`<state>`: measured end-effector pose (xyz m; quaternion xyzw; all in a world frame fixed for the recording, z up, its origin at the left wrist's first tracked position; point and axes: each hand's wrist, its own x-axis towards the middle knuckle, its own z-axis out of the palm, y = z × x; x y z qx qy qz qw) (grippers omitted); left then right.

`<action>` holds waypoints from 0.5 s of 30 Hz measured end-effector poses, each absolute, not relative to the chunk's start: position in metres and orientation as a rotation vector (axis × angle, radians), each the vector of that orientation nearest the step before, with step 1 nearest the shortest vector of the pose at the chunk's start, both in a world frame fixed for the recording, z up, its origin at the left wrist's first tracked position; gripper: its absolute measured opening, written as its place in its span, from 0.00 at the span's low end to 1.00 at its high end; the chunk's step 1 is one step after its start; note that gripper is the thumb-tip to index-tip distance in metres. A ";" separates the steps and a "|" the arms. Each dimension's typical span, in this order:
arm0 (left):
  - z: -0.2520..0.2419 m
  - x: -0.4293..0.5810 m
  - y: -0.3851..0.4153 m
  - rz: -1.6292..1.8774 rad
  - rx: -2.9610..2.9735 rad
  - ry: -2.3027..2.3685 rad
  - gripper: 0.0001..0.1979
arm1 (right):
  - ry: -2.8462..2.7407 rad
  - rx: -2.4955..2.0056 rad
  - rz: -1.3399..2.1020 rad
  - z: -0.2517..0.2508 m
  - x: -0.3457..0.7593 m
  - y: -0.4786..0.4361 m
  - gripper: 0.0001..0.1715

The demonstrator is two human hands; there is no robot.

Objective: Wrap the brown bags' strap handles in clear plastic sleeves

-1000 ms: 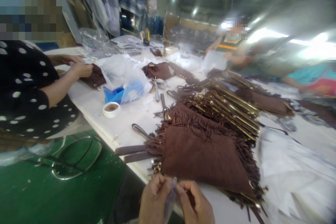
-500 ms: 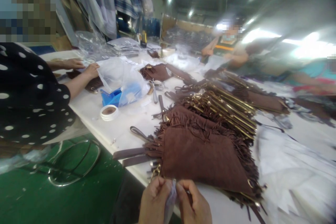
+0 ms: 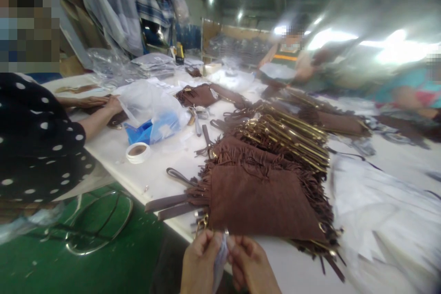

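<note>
At the table's near edge, my left hand (image 3: 202, 259) pinches a thin bluish-white crumpled piece (image 3: 220, 262), which hangs down between both hands. A small shiny tip shows at its upper end. My right hand (image 3: 251, 262) is closed beside it, thumb and finger pressed at the same upper end. What exactly the piece is cannot be made out. Just beyond my fingers lies a brown fringed bag (image 3: 255, 202), flat on a stack of similar bags. Gold clasps (image 3: 202, 224) hang near my left fingertips.
A roll of tape (image 3: 138, 152) and a blue tape dispenser (image 3: 139, 132) stand on the left side of the table. Brown bags with gold zippers (image 3: 296, 128) lie behind the stack. White sheets (image 3: 375, 211) lie at right. A co-worker's hand (image 3: 112, 105) touches a brown item.
The view has shifted slightly, so the scene sits further left. My right hand's fingers have moved a little at the piece's upper end, and the shiny tip shows more clearly.
</note>
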<state>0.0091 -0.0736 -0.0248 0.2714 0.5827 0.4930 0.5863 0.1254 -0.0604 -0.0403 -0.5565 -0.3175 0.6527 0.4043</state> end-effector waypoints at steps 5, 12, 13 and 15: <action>-0.021 0.008 -0.077 1.153 0.639 1.369 0.20 | -0.795 -1.336 1.721 -0.027 0.125 -0.059 0.31; -0.030 0.015 -0.080 1.213 0.557 1.451 0.27 | -0.852 -1.444 1.510 -0.016 0.120 -0.072 0.27; -0.031 0.016 -0.080 1.222 0.545 1.457 0.27 | -0.885 -1.444 1.473 -0.017 0.120 -0.075 0.26; -0.031 0.016 -0.080 1.235 0.538 1.457 0.27 | -0.996 -1.415 1.337 -0.022 0.119 -0.080 0.25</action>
